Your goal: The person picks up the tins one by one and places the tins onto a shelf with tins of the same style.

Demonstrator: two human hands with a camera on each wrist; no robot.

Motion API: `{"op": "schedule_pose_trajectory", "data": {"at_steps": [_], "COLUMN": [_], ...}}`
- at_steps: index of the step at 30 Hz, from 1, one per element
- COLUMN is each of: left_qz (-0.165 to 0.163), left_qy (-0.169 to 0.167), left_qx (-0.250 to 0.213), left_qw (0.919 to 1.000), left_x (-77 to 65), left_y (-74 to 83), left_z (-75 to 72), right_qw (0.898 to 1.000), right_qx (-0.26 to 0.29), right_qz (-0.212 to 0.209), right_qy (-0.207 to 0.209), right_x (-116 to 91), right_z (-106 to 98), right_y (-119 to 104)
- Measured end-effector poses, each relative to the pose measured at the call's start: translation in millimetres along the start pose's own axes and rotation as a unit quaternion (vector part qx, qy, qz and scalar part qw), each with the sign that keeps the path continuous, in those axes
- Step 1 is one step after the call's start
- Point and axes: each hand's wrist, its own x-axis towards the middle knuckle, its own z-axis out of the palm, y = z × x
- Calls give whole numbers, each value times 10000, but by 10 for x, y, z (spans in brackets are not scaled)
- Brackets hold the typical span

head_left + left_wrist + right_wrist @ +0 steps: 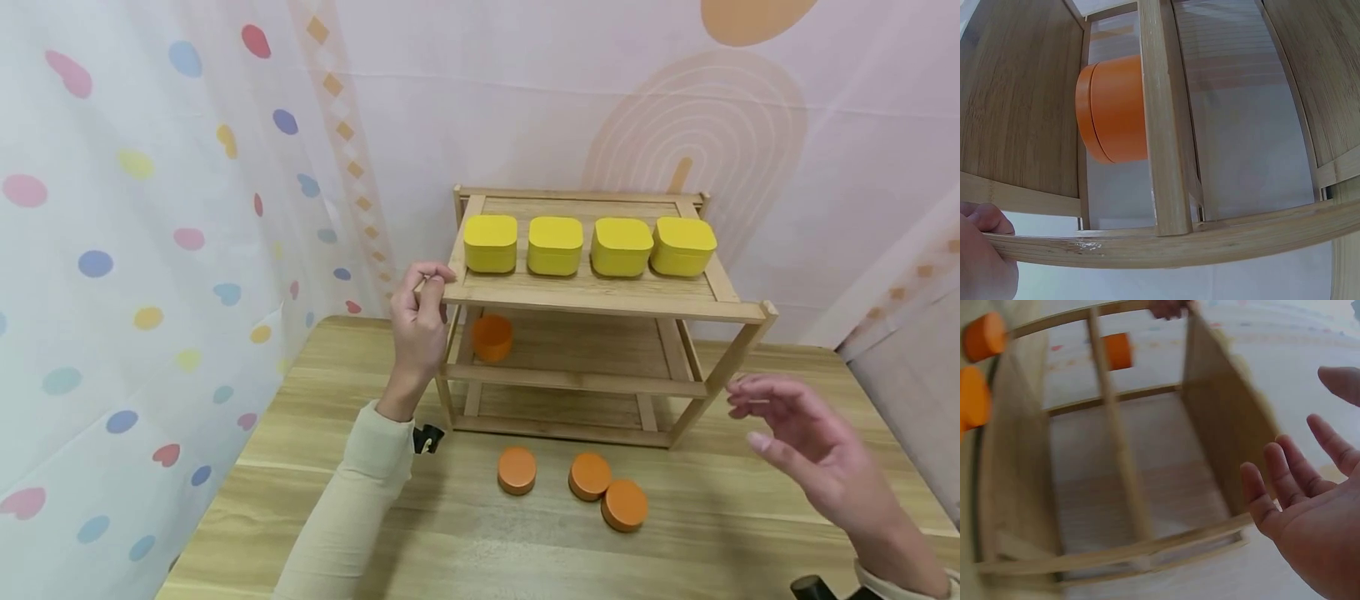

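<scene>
My left hand grips the front left corner of the wooden shelf rack, fingers bent over the top edge. In the left wrist view, part of that hand shows at the end of a frame bar. My right hand is held off the rack's right side, fingers spread and loosely bent, with nothing in them. Several yellow rounded-square boxes stand in a row on the top shelf. One orange round container sits at the left of the middle shelf, partly hidden behind a bar in the left wrist view.
On the wood-grain table before the rack lie a single orange round container and two more side by side, the left one meeting the right one. A patterned cloth hangs behind and to the left.
</scene>
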Motion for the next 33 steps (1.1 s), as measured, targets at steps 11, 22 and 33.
{"op": "schedule_pose_trajectory", "data": {"at_steps": [11, 22, 33], "left_qz": [22, 36, 75], "left_qy": [51, 48, 50], "left_qx": [51, 30, 67], "left_qw": [10000, 10000, 9999], "left_x": [6, -5, -3], "left_y": [10, 8, -2], "left_z": [-21, 8, 11], "right_qw": [9975, 9819, 9675], "right_qx": [337, 183, 798], "right_qz": [291, 1756, 2142], "right_qy": [-551, -688, -1083], "right_x": [-351, -665, -777], "right_z": [83, 260, 339], "right_y": [547, 970, 1233]}}
